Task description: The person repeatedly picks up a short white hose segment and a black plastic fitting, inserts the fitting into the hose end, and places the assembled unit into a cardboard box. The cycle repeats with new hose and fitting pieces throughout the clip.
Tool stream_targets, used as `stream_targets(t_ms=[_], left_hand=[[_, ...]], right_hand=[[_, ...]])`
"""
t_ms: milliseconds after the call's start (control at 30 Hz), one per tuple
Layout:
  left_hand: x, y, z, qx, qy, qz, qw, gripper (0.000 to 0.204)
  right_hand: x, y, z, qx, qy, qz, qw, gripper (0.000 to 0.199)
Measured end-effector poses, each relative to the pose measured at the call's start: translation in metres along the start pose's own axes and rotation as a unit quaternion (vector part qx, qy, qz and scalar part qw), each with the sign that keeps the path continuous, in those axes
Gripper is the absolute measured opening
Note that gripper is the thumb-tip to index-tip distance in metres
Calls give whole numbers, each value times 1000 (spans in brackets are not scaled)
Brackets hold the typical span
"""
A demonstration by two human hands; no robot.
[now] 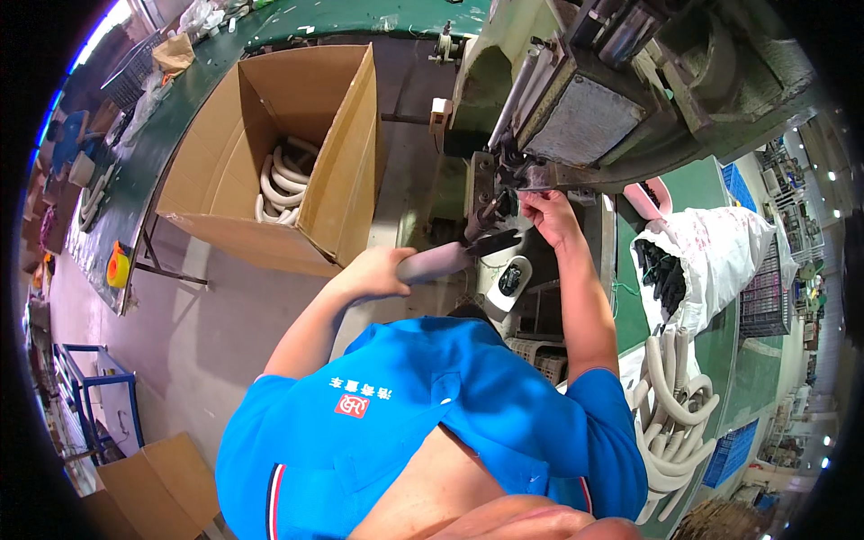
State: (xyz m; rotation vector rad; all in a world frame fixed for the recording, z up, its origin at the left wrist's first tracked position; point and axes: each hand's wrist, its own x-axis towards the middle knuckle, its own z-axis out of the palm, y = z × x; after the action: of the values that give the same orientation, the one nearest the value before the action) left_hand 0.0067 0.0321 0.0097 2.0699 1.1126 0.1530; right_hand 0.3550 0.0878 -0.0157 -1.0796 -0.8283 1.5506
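My left hand point(382, 270) is wrapped around a grey hose point(434, 262) and holds it level, pointing right. The hose ends in a black fitting point(491, 242), which sits at the jaws of a big green machine point(504, 184). My right hand point(545, 212) is up against those jaws just above and right of the fitting, fingers curled. Whether it pinches anything is hidden by the hand itself. My blue shirt fills the lower middle of the view.
An open cardboard box point(337, 171) with white curved hoses point(284, 182) stands to the left. On the right are a white bag point(720, 256) of black parts and a pile of white hoses point(673, 405). A second box point(153, 486) and a blue rack point(90, 396) are at lower left.
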Motion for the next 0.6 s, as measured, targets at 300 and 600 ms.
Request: stream_targets(t_ms=[300, 600], left_hand=[[-43, -6, 8, -126, 30, -100, 986, 44], [-34, 25, 14, -39, -7, 4, 999, 38]], right_hand=[[-8, -4, 41, -56, 13, 3, 998, 11], [-59, -6, 43, -181, -42, -7, 983, 32]])
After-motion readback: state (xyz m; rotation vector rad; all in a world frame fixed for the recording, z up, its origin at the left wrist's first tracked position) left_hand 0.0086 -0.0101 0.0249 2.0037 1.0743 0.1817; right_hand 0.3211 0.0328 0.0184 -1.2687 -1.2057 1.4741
